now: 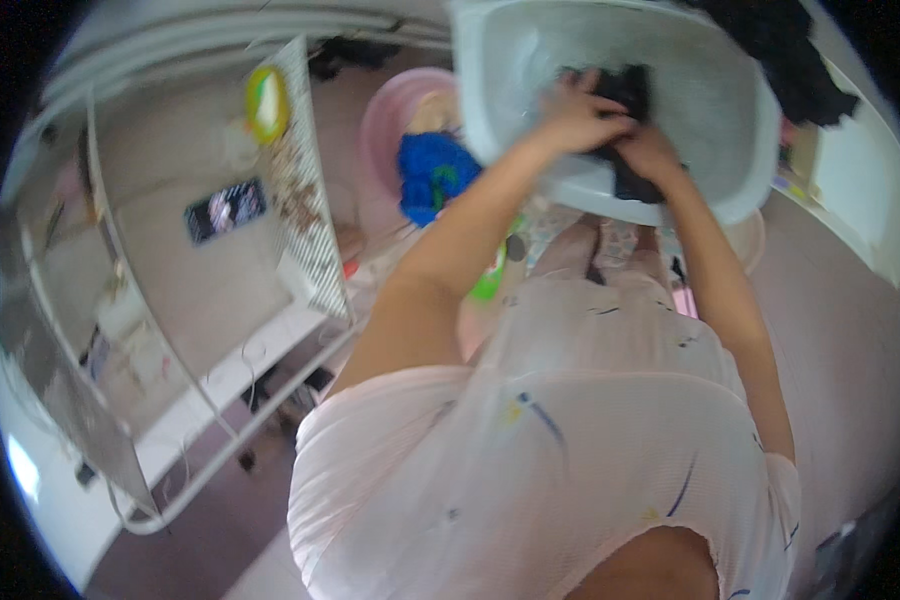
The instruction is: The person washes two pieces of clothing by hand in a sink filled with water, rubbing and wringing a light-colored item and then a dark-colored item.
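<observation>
A white washbasin is in front of me, with what looks like shallow water inside. Bunched, dark and wet-looking, a black cloth hangs between my hands over the near half of the basin. My left hand grips the cloth from the left, its fingers partly blurred. Close against it, my right hand holds the same cloth from the right. A lower fold of the cloth droops over the basin's near rim. My fingers hide part of the cloth.
Left of the basin, a pink tub holds blue and beige cloth. A white rack beside it carries a phone and a yellow-green dish. Black fabric hangs at the right rim. A green packet lies below.
</observation>
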A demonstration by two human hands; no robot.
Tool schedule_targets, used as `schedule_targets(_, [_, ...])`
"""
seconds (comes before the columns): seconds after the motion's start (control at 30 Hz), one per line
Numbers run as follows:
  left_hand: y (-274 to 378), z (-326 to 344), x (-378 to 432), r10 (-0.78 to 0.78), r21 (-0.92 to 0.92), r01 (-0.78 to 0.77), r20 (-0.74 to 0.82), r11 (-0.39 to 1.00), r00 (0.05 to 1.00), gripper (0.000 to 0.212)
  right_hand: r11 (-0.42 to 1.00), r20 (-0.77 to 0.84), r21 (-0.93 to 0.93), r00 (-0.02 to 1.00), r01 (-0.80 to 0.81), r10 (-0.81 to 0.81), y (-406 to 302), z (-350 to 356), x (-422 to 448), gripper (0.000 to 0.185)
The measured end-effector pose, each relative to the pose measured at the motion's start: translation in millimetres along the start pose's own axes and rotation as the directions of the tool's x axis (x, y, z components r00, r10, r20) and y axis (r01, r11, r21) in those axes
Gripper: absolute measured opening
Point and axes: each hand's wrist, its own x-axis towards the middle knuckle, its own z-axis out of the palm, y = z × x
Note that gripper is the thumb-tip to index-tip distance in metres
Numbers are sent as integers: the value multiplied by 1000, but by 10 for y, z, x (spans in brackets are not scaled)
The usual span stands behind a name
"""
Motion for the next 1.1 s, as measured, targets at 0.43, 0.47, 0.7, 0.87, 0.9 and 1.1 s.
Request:
schedule_targets(0.43, [-473, -52, 704, -298, -300, 227, -219, 927, 929, 39, 985, -35, -170, 999, 2, -9, -122, -115, -345, 48])
schedule_targets(0.47, [-532, -91, 657, -338, -515, 202, -186, 833, 923, 40, 984, -55, -176, 998, -33, 24, -117, -114, -322, 46])
schedule_targets(0.7, [255, 132, -212, -166, -94, 148, -214, 984, 963, 48, 975, 92, 220, 996, -16, -5, 281, -17, 74, 41])
schedule_targets(0.87, [-204, 431, 374, -109, 224, 198, -357, 954, 928, 40, 998, 137, -42, 989, -54, 59, 83, -198, -100, 41])
schedule_targets(0.9, [-303, 402, 497, -53, 292, 170, -369, 941, 928, 37, 990, 141, -122, 986, -73, 90, 96, -250, -137, 41])
schedule_targets(1.1, [-368, -280, 486, -415, -729, 191, -137, 657, 900, 36, 968, -80, 220, 987, -120, 141, 207, -187, -239, 50])
